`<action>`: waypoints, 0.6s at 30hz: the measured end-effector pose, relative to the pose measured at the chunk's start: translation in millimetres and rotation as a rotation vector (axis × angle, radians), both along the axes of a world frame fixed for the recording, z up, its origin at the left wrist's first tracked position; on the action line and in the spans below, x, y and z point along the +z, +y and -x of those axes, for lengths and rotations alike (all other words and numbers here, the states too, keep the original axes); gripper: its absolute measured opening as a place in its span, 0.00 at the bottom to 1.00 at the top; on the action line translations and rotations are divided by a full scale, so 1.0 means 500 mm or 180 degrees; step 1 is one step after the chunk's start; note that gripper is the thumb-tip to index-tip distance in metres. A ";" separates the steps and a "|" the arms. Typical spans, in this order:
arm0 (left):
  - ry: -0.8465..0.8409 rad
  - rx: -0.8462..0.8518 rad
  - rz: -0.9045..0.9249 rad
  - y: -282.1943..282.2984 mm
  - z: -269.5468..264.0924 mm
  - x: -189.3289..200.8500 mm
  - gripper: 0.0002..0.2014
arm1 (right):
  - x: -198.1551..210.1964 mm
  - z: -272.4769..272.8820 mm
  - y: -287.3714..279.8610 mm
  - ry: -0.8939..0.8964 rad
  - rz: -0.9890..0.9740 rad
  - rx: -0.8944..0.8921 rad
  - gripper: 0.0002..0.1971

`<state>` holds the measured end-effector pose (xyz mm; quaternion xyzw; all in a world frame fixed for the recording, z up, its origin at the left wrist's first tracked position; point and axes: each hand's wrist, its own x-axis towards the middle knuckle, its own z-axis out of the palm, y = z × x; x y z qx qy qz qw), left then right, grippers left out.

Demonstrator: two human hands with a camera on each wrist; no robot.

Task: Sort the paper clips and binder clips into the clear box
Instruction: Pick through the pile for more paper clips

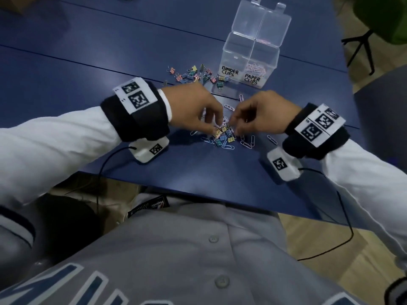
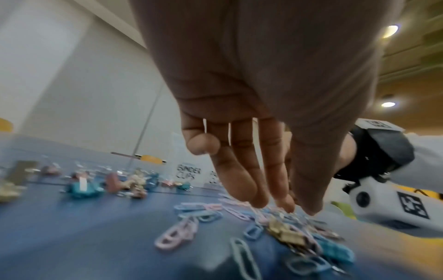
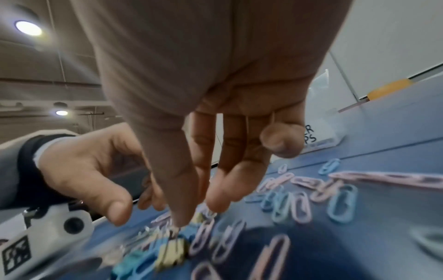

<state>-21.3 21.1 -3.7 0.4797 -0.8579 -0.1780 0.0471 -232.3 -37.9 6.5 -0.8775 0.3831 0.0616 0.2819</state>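
While both hands hang fingers-down over a mixed heap of clips (image 1: pixel 223 135) on a blue table (image 1: pixel 198 177), the left hand (image 1: pixel 193 108) and right hand (image 1: pixel 264 113) meet fingertip to fingertip above it. Nearest the person, a grey buttoned jersey (image 1: pixel 198 249) fills the bottom of the head view, and white sleeves end in black wrist straps carrying printed markers. Below the fingers lie yellow and teal binder clips tangled with pastel paper clips; more loose paper clips (image 3: pixel 299 204) spread out on the right hand's outer side. The right wrist view shows the right thumb and forefinger pointing down at the wire handle of a yellow binder clip (image 3: pixel 171 252), the thumb tip touching or just above it; whether they actually pinch it cannot be told through the blur, and the other fingers are loosely extended. The left wrist view shows the left hand's fingers (image 2: pixel 242 181) long and nearly straight, tips at the pile with the little finger curled in, and no clip clearly held. Beyond the left hand's knuckles a second scatter of coloured binder clips (image 1: pixel 196 74) sits on the table. Farther still, beyond the right hand, stands the clear box (image 1: pixel 251 56), lid open, its two compartments labelled "BINDER CLIPS" and "PAPER CLIPS"; pink paper clips (image 1: pixel 256 68) lie in the latter.
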 end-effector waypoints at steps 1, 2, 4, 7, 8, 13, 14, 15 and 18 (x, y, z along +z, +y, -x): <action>-0.0110 -0.0110 0.0034 -0.002 0.015 -0.004 0.14 | -0.005 0.006 0.004 0.0029 0.0010 -0.0014 0.10; -0.0233 -0.0173 0.0088 -0.004 0.026 -0.007 0.16 | -0.010 0.010 0.007 0.0027 -0.0004 -0.0038 0.11; -0.0435 -0.0212 0.0129 -0.009 0.038 -0.011 0.17 | -0.017 0.016 0.016 0.0000 -0.0045 -0.0078 0.12; -0.0538 -0.0160 0.0079 -0.016 0.038 -0.017 0.17 | -0.032 0.015 0.031 -0.0086 -0.0017 -0.0107 0.12; -0.0512 -0.0143 0.0074 -0.018 0.037 -0.018 0.16 | -0.037 0.013 0.035 -0.0128 -0.0001 -0.0114 0.12; -0.0242 -0.0038 -0.0147 -0.024 0.022 -0.015 0.13 | -0.041 0.004 0.030 -0.0207 0.0244 -0.0100 0.08; -0.0171 0.0008 -0.0182 -0.025 0.018 -0.014 0.11 | -0.040 0.002 0.028 -0.0206 0.0279 -0.0095 0.08; -0.0103 0.0055 -0.0196 -0.027 0.013 -0.014 0.10 | -0.038 0.000 0.026 -0.0209 0.0309 -0.0081 0.08; 0.0083 0.0194 -0.0209 -0.027 0.002 -0.012 0.06 | -0.034 -0.002 0.023 -0.0259 0.0389 0.0009 0.06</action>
